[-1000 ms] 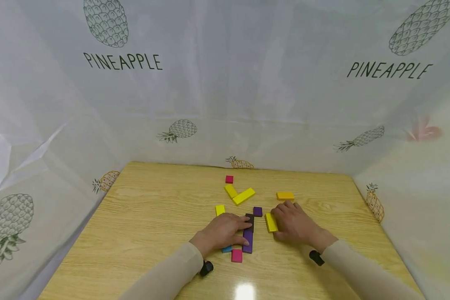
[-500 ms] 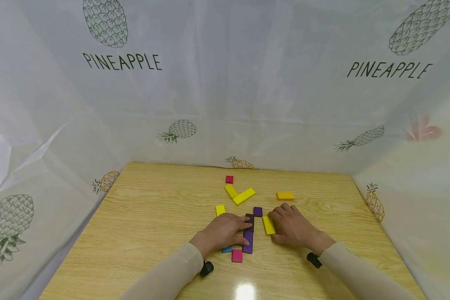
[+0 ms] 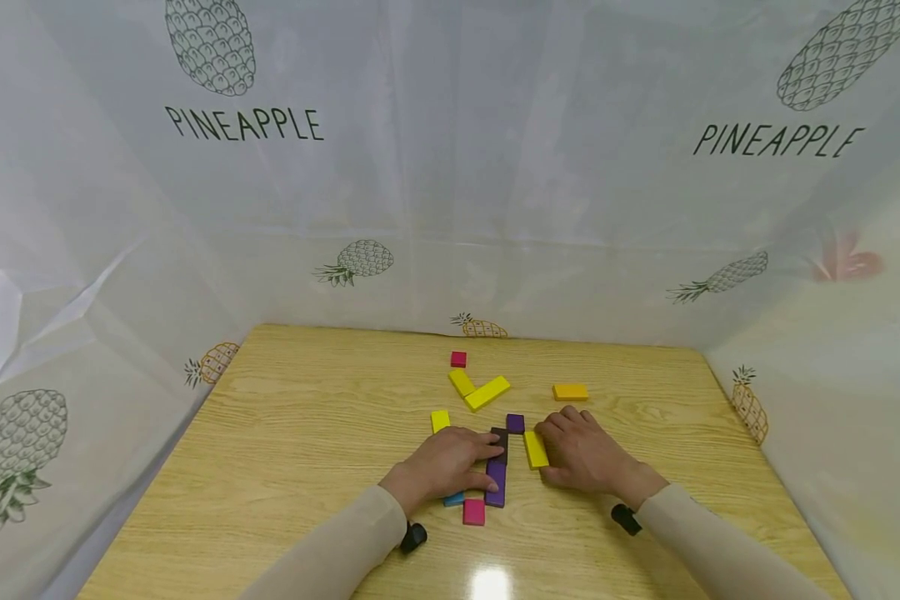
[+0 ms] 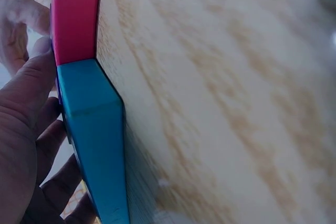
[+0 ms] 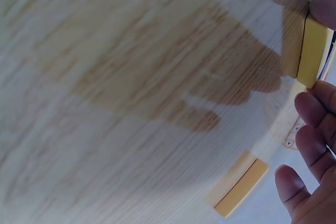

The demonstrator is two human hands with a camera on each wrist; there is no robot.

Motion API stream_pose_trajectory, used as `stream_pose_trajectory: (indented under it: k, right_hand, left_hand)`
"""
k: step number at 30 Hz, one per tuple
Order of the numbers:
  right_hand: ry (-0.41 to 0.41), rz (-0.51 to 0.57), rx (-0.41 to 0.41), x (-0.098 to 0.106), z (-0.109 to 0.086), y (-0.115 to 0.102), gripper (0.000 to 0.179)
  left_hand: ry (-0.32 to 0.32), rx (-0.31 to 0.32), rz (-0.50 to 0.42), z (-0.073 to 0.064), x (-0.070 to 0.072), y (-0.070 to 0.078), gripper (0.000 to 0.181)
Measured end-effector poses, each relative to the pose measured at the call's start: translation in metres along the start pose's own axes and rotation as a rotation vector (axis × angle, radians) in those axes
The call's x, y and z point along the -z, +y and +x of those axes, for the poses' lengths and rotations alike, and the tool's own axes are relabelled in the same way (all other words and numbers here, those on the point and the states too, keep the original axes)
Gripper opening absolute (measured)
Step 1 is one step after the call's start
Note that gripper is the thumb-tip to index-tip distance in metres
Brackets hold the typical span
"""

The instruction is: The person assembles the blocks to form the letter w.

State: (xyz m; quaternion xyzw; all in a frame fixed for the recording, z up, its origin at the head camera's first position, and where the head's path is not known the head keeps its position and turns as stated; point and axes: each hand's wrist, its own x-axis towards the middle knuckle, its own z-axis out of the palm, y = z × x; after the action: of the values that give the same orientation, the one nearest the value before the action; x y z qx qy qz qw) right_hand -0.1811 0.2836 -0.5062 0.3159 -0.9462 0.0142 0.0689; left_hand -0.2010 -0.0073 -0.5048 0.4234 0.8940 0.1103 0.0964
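My left hand [image 3: 446,461] rests on a dark brown block [image 3: 503,437] with its fingers and on a purple block [image 3: 498,497] with its thumb; the two lie end to end. Partly under this hand lies a blue block [image 4: 100,135], touching a pink block [image 4: 76,22]. To the right, my right hand [image 3: 585,450] pinches a yellow block [image 3: 536,451] by its ends, thumb at the near end and index finger at the far one. The yellow block [image 5: 313,51] lies at the table surface, a small gap from the dark block. A small purple block [image 3: 515,423] sits just beyond.
Farther back are two touching yellow blocks [image 3: 487,392], a red block [image 3: 459,358] and an orange block [image 3: 570,392]. Another yellow block [image 3: 440,419] shows beyond my left hand. A pineapple-print curtain [image 3: 495,208] surrounds the wooden table [image 3: 307,400].
My right hand has slid the yellow block a little left and toward me, closer to the dark and purple blocks. The left hand has stayed in place.
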Motion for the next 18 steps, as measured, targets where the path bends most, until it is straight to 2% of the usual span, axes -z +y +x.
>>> stream_pose_trajectory:
  k: [9, 18]
  right_hand:
    - [0.034, 0.000, 0.009, -0.0004, 0.0009, -0.0003, 0.055]
    - [0.012, 0.002, -0.001, 0.0001, -0.0002, 0.0001, 0.059]
  left_hand:
    - [0.000, 0.001, -0.005, -0.0002, 0.0000, 0.0000, 0.062]
    - [0.002, -0.004, -0.001, -0.0001, -0.0006, -0.0002, 0.062]
